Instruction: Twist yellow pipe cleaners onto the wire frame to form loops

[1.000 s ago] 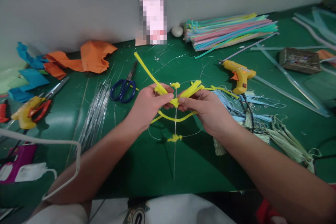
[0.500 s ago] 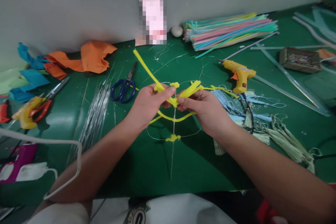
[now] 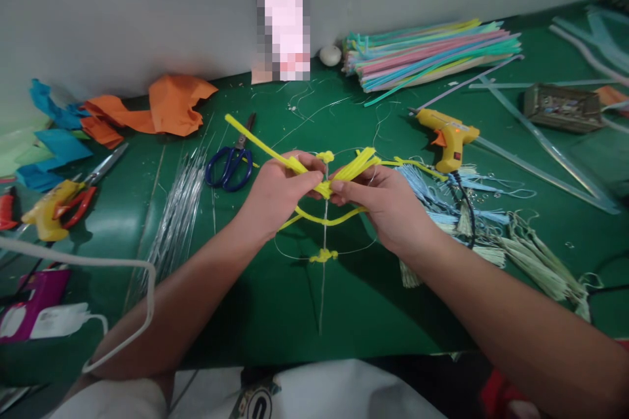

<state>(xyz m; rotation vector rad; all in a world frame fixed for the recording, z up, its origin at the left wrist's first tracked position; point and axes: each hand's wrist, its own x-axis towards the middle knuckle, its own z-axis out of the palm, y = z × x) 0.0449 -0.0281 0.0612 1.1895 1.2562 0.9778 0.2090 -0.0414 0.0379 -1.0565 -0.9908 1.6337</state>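
Note:
My left hand (image 3: 278,193) and my right hand (image 3: 381,203) meet above the green table (image 3: 275,308), both pinched on yellow pipe cleaners (image 3: 344,177) wound round a thin wire frame (image 3: 323,255). A long yellow end (image 3: 255,142) sticks out up and left from my left fingers. A bunch of yellow ends fans to the upper right past my right fingers. Small yellow knots sit on the wire above and below the hands.
Blue-handled scissors (image 3: 230,163) and a sheaf of bare wires (image 3: 179,209) lie to the left. A yellow glue gun (image 3: 447,137) and pale tassels (image 3: 521,249) lie on the right. Coloured pipe cleaners (image 3: 427,52) are stacked by the wall. Orange paper (image 3: 167,108) lies at back left.
The long yellow end in my left hand has swung down and to the left. Both hands stay pinched at the same spot on the frame.

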